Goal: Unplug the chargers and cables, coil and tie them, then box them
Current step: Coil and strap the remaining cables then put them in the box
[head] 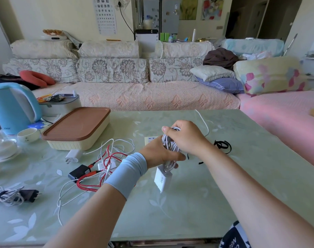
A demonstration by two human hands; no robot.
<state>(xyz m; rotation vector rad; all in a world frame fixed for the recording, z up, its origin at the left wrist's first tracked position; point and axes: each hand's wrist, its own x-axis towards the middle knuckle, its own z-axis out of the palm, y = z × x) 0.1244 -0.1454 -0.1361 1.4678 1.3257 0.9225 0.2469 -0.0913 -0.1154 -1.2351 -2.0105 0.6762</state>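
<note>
Living-room table (224, 176), mid-frame: L hand (158, 155) grips white cable coil (167, 144), charger (162, 179) dangling below; R hand (187, 138) curled over coil top. Coiling step, nrly done; next: reach black tie (222, 145) at right, cinch

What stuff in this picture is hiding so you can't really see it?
All in the head view:
- Inside the box: its brown lid covers it.
- White cable coil: the left hand and right hand grip it and hide most of its loops.
- Print on the white charger: too small to read.
- Tied cable bundle: cut off by the picture's left edge.
</note>
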